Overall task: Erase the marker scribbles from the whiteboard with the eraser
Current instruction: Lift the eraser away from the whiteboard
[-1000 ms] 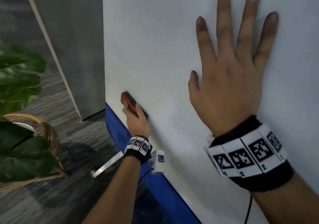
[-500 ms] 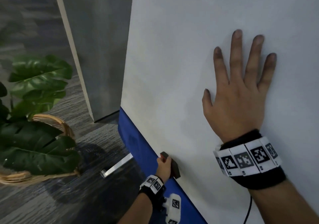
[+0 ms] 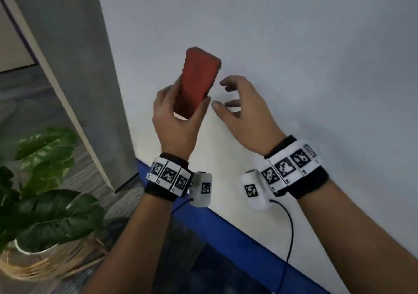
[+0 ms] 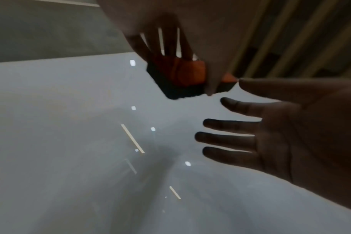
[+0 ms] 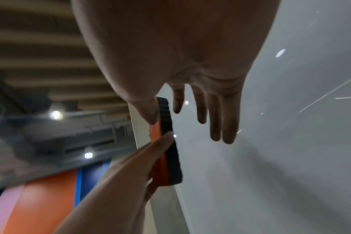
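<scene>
Red-backed and dark-faced, the eraser stands nearly upright in the left hand, pinched at its lower half between the thumb on one long edge and the fingers on the other, its top end free above the grip. It is held just in front of the whiteboard. Just beside it, the right hand hangs loosely spread, fingers slightly bent, holding nothing, its thumb tip close to the eraser's edge.

Glossy smooth whiteboard; eraser with matt red back.
</scene>
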Motion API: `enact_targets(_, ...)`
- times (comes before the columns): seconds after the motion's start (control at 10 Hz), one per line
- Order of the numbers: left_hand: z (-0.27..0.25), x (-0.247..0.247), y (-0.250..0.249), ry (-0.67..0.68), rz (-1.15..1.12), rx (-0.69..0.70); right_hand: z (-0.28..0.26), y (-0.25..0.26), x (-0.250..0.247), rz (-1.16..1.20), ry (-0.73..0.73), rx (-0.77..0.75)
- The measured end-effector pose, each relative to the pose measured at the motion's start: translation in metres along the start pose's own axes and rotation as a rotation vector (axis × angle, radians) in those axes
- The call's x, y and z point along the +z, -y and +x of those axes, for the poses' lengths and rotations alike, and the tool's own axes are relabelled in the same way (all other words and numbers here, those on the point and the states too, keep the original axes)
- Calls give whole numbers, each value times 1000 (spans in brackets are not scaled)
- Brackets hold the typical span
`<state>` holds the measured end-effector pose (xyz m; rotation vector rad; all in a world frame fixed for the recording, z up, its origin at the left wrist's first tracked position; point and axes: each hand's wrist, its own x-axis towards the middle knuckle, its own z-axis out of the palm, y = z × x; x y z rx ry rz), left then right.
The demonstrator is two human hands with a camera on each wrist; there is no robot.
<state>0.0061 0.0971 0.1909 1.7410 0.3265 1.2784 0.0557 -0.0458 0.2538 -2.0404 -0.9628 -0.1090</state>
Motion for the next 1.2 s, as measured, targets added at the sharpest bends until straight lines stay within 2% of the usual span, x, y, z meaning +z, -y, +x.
enact_targets(0.1, -33, 43, -75, -69, 83, 224, -59, 19, -65, 208, -88, 56)
enact_targets(0.2, -83, 94, -151, -50, 84, 428, -113, 29, -133, 560, -284, 153)
enact_targets(0.3, -139, 132, -215, 100, 38, 523, -160, 20, -194, 765, -541, 285)
enact_targets(0.4, -205, 160, -273, 408, -100, 598, -222, -8, -261, 762, -731, 361)
enact_targets(0.5, -263, 180, -305, 642, -227, 610, -292, -40, -315, 624, -904, 396)
enact_targets(0.6, -307, 201, -300, 738, -250, 534, -368, -80, -362, 178, -1080, 475)
enact_targets(0.7, -345, 225, -258, 875, -120, 410, -443, -135, -398, -342, -1047, 809)
enact_targets(0.8, -381, 239, -190, 1072, 122, 291, -499, -190, -406, -434, -874, 1114)
enact_targets(0.9, -405, 235, -122, 1287, 337, 203, -528, -229, -390, -484, -673, 1262)
enact_targets(1.0, -418, 211, -53, 1527, 666, 135, -540, -253, -378, -629, -493, 1317)
enact_targets(1.1, -421, 180, 14, 1638, 844, 48, -538, -256, -371, -793, -331, 1358)
enact_targets(1.2, -426, 160, 108, 1706, 1063, -131, -527, -253, -371, -870, -237, 1399)
